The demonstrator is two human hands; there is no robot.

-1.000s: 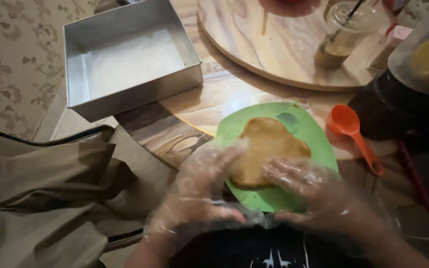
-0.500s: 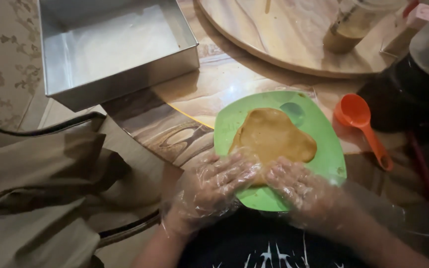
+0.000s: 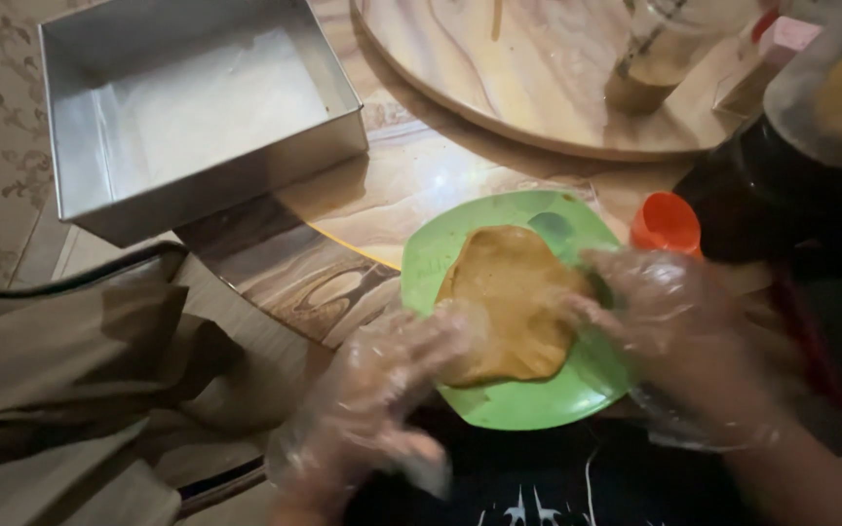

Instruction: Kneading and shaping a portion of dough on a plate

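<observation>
At the near edge of the marbled table (image 3: 421, 185), a flat tan sheet of dough (image 3: 509, 304) lies on a green plate (image 3: 538, 399), and both of the person's hands, in thin clear plastic gloves, work at its rim. The left hand (image 3: 382, 390) has its fingers spread and loosely curled against the dough's lower left edge, not closed around anything; the right hand (image 3: 679, 326) rests open with its fingertips on the right edge, likewise gripping nothing. The step in hand looks like pressing or easing the sheet loose, and it would go best with even, light pressure from the flats of the fingers, working round the rim so the thin dough does not tear or stick to the gloves. An orange scoop (image 3: 667, 222) sits just beside the plate, a square metal pan (image 3: 197, 185) stands well apart at the far left, and a round wooden tray (image 3: 548, 88) lies beyond.
</observation>
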